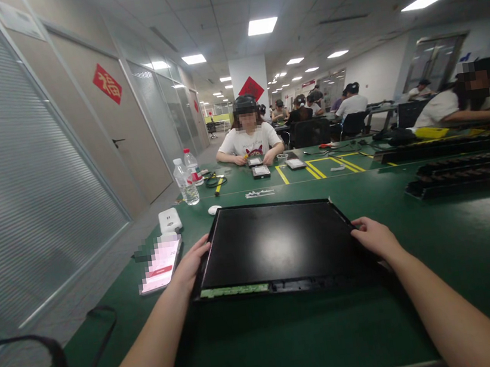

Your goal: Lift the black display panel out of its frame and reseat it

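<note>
A black flat display panel (275,242) with a dark frame is in front of me, above the green table (301,338). Along its near edge runs a green circuit strip (234,291). My left hand (194,262) grips the panel's left edge, with the fingers partly hidden at the frame. On the right edge, my right hand (375,237) is closed around the frame, its fingertips at the rim.
Left of the panel lie a phone (163,265) and a white device (169,220). Beyond stand two bottles (187,182). Across the table a person (249,138) handles a small drive. Long black frames (487,171) lie at the right.
</note>
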The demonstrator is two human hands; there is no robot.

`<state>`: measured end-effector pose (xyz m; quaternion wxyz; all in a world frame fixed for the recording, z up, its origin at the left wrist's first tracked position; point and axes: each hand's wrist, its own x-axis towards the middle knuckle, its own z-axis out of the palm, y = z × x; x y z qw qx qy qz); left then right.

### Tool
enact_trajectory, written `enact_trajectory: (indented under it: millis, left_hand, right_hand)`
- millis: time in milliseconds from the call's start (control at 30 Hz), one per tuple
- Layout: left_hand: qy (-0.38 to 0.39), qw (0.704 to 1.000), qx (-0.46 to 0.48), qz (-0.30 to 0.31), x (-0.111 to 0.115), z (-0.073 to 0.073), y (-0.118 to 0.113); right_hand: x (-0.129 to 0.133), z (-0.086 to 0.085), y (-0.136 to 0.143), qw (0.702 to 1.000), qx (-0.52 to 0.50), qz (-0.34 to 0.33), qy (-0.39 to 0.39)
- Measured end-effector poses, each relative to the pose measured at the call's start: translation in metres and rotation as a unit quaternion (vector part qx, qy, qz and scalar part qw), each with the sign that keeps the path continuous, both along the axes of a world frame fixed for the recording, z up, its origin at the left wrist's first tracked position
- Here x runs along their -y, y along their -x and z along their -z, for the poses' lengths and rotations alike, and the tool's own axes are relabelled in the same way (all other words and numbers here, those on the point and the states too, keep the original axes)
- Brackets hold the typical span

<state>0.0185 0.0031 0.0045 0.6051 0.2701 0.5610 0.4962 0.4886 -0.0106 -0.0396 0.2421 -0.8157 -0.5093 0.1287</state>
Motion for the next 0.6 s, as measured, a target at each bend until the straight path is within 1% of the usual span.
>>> enact_trajectory:
  millis: [300,600]
  left_hand:
    - [0.006,1.000,-0.009,0.023,0.0023,0.0008,-0.0014]
    - [0.003,0.999,0.007,0.047,0.0025,0.0009,-0.0001]
  right_hand:
    - [0.0002,-0.0023,0.0003,1.000,0.010,-0.001,-0.001]
    - [0.0000,-0.0021,0.0001,1.000,0.012,-0.006,-0.001]
